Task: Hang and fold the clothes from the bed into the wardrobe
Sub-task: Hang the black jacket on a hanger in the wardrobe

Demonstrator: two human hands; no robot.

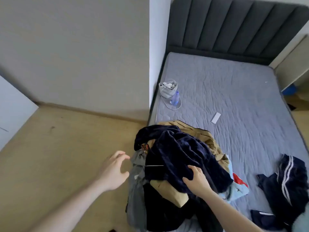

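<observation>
While the right hand [196,179] grips the navy garment [177,153] atop the pile [167,190] at the bed's [242,101] near-left corner, the left hand [114,171] hovers spread wide over bare floor [58,156] just beside it.

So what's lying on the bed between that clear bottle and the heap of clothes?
In the head view, nothing but bare grey mattress lies between the bottle and the clothes pile. A small white flat object sits off to the right of that stretch.
</observation>
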